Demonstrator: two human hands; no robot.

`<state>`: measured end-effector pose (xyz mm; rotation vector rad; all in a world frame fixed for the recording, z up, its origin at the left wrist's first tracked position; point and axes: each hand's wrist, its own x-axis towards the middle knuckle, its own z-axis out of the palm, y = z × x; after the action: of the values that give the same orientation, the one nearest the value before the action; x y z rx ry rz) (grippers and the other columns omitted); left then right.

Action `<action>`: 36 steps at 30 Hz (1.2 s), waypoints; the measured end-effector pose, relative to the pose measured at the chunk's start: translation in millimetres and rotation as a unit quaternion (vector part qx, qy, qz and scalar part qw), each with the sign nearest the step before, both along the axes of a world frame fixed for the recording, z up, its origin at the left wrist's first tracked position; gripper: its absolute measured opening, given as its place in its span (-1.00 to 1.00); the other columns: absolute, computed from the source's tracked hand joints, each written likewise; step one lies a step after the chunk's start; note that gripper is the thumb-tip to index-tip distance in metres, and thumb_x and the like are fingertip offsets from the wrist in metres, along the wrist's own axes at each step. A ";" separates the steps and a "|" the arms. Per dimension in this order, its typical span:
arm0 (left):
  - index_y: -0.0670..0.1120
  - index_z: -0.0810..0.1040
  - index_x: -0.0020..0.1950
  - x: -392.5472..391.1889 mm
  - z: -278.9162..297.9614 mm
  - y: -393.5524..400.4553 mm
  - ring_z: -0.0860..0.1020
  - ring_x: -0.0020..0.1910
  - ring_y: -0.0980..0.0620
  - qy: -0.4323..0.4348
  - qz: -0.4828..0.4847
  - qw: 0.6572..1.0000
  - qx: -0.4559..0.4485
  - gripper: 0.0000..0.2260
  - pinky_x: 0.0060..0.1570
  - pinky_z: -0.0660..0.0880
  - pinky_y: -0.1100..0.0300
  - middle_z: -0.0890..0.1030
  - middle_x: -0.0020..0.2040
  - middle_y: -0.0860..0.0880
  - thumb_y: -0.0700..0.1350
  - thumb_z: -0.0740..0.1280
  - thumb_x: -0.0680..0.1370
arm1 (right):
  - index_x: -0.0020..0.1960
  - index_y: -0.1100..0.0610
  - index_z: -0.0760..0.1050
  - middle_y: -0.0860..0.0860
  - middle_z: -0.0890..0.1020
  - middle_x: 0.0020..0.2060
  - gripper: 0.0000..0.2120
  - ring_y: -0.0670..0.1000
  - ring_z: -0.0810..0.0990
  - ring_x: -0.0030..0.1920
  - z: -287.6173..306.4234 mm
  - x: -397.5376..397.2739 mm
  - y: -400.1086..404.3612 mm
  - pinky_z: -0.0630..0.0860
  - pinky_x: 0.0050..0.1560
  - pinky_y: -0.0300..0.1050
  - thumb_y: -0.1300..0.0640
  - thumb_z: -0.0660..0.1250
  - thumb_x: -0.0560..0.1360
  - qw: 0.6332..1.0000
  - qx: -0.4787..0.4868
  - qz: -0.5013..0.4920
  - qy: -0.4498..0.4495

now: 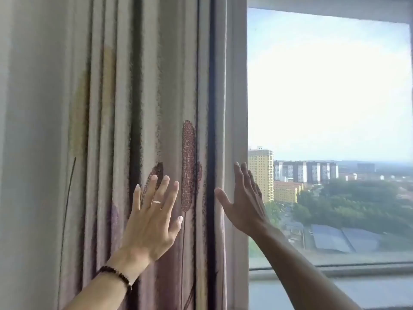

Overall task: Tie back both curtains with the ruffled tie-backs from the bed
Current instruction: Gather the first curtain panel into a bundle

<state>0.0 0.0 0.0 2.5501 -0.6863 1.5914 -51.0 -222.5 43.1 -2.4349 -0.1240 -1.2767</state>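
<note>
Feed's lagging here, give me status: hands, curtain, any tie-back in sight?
Left hand open, flat on curtain. Right hand open at curtain's window-side edge. Curtain untied. No tie-back visible, nothing blocking.

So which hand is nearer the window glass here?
Right. The right hand is open at the curtain's inner edge, right beside the window glass; the left hand lies flat on the folds farther from it.

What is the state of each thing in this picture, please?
curtain: hanging loose in folds, not tied
left hand: open, flat against the curtain
right hand: open, at the curtain's edge
window: uncovered on this side
tie-backs: not in view
</note>
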 end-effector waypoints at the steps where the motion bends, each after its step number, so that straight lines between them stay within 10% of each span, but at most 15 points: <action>1: -0.08 0.08 0.57 12.6 4.4 2.0 0.00 0.55 -0.15 0.004 0.018 1.000 0.002 -0.32 0.47 0.00 -0.22 0.16 0.56 -0.16 0.17 0.09 0.51 | 0.60 0.01 -0.18 0.04 -0.13 0.61 -0.19 0.08 -0.13 0.60 7.3 19.1 -1.3 -0.02 0.57 0.17 -0.24 0.18 0.56 0.999 0.023 0.026 -0.004; 14: -0.06 -0.26 0.56 152.3 110.5 70.1 -0.15 0.55 -0.24 0.020 0.237 0.955 -0.177 -0.13 0.47 -0.08 -0.20 -0.16 0.59 -0.18 0.21 0.23 0.50 | 0.56 0.00 -0.38 -0.01 -0.15 0.61 0.15 0.05 -0.11 0.60 121.3 244.7 72.2 0.02 0.57 0.10 -0.29 0.39 0.38 0.944 0.179 0.272 -0.051; 20: -0.15 -0.22 0.55 176.5 123.5 112.7 0.06 0.55 -0.20 0.031 0.236 0.962 -0.133 -0.21 0.52 0.04 -0.06 0.09 0.57 -0.20 -0.07 0.25 0.53 | 0.57 0.04 -0.34 0.13 0.11 0.59 -0.11 0.21 0.25 0.50 136.4 276.3 142.8 0.38 0.37 0.11 0.41 0.12 0.46 0.958 0.079 0.266 -0.077; 25: -0.29 0.40 0.39 188.1 108.0 183.4 0.45 0.35 -0.21 -0.008 0.271 0.961 -0.053 -0.21 0.31 0.40 -0.12 0.58 0.27 -0.19 -0.19 0.51 0.17 | 0.59 0.22 -0.09 0.18 0.14 0.57 -0.29 0.22 0.26 0.50 160.4 292.5 258.5 0.32 0.43 0.06 0.27 0.20 0.56 0.940 -0.035 0.305 -0.151; 32: -0.22 0.33 0.46 189.7 105.7 278.5 0.32 0.45 -0.18 -0.035 0.328 0.944 -0.013 -0.44 0.42 0.07 -0.05 0.44 0.41 -0.17 -0.07 -0.01 0.49 | 0.58 0.27 -0.18 0.24 -0.07 0.59 -0.25 0.28 0.43 0.36 203.3 324.1 401.3 0.44 0.23 0.03 0.38 0.19 0.54 0.945 -0.211 0.242 -0.069; 36: -0.27 0.20 0.51 204.2 95.3 309.6 0.25 0.49 -0.17 -0.012 0.323 0.946 -0.003 -0.45 0.46 -0.05 -0.04 0.43 0.43 -0.18 -0.09 0.09 0.53 | 0.60 0.18 -0.16 0.17 -0.09 0.60 -0.25 0.27 0.52 0.26 194.7 341.6 420.7 0.49 0.07 0.04 0.38 0.16 0.55 0.939 -0.259 0.225 -0.024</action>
<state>204.2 309.6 95.3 2.9293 0.2008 1.7545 290.6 198.2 237.7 -2.5579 -1.0891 -1.1901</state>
